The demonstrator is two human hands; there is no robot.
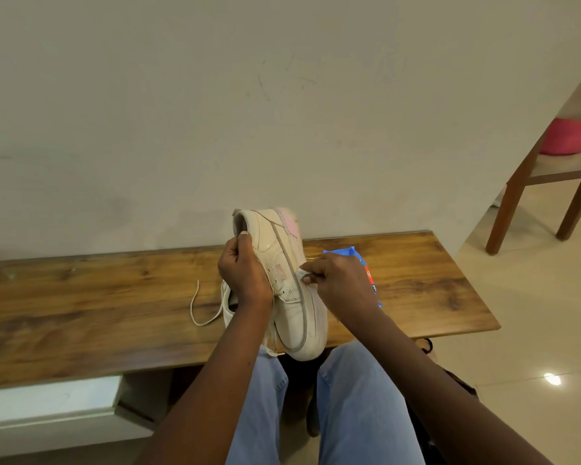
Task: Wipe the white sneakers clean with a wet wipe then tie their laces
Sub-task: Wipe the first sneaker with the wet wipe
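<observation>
My left hand [244,273] grips a white sneaker [282,263] at its opening, holding it on its side above the wooden bench [98,297], toe toward me, heel with a pink patch toward the wall. A small white wet wipe [304,274] is pinched in my right hand [337,283] and pressed against the sneaker's sole edge. A second white sneaker [228,305] lies on the bench behind my left wrist, mostly hidden, its loose lace [198,307] trailing left.
A blue wipes packet [359,260] lies on the bench under my right hand. The wall stands just behind the bench. A wooden chair [530,176] with a pink object stands at the right on the tiled floor. My jeans-clad legs are below the bench edge.
</observation>
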